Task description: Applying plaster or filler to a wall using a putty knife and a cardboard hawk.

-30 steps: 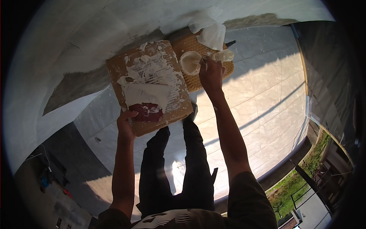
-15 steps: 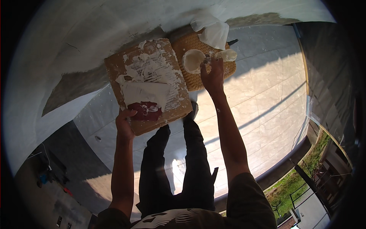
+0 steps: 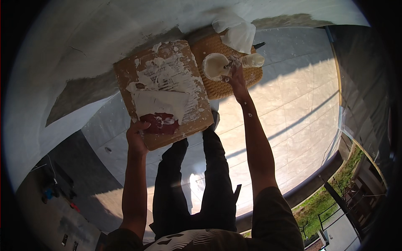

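Note:
My left hand (image 3: 137, 137) is closed at the lower left edge of a cardboard box (image 3: 124, 77). Its thumb lies on the dark red part (image 3: 161, 126) of a wide, flat scraper with a paste-coated white blade (image 3: 161, 101). Whether the fingers also grip the cardboard is hidden. White paste (image 3: 165, 73) is smeared thickly over the box top. To the right, my right hand (image 3: 237, 79) has its fingers bent at the right rim of a round tub (image 3: 215, 65) of white paste. Paste coats those fingertips, and a small grey shape shows among them; I cannot make it out.
The tub stands on a tan woven-textured surface (image 3: 217, 90) with a pale translucent container (image 3: 253, 60) and a white plastic bag (image 3: 239, 37). A grey wall (image 3: 96, 37) rises beyond the box. Pale, partly sunlit flooring (image 3: 289, 108) spreads right. My legs (image 3: 171, 180) are below.
My right hand has shifted slightly right and down at the tub's rim, and more white shows on its fingers. The left hand stays at the scraper and box edge.

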Available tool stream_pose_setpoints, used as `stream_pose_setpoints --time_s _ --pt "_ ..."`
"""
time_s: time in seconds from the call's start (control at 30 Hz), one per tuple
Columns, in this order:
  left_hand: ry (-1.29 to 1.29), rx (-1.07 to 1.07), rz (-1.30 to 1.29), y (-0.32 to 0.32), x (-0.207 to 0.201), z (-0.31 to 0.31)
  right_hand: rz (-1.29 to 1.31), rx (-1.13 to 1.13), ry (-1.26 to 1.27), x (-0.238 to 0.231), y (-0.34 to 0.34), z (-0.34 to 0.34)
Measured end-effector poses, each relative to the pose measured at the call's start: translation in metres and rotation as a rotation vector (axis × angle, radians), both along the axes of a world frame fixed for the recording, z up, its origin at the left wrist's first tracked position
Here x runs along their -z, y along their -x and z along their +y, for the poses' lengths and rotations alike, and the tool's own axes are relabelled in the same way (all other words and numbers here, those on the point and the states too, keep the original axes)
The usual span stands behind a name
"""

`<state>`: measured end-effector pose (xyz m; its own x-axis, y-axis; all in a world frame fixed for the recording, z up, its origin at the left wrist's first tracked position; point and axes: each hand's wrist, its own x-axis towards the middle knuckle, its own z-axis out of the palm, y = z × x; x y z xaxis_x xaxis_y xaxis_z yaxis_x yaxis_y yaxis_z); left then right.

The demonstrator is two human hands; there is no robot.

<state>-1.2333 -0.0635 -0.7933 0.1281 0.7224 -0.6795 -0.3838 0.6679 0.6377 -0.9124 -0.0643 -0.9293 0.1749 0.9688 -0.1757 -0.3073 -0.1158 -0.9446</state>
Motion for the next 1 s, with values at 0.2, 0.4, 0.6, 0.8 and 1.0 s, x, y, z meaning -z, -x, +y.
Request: stream_pose_setpoints --time_s 0.2,0.4,0.6,0.8,1.0 --pt "0.021 -0.015 0.039 0.0 0.024 0.008 -0.244 -0.072 0.105 0.007 -0.004 0.039" --pt "0.008 -0.015 0.081 -0.001 0.019 0.009 -0.03 -0.033 0.396 0.007 0.001 0.051" --pt "0.043 0.031 0.008 0.007 0.024 0.009 -0.076 0.069 0.282 0.029 0.016 0.052" --pt "0.021 0.009 0.033 0.002 0.02 0.008 0.058 0.231 0.325 0.02 0.021 0.04" --pt "0.033 0.03 -0.029 -0.005 -0.013 0.009 0.061 0.425 0.295 -0.06 0.019 0.022"
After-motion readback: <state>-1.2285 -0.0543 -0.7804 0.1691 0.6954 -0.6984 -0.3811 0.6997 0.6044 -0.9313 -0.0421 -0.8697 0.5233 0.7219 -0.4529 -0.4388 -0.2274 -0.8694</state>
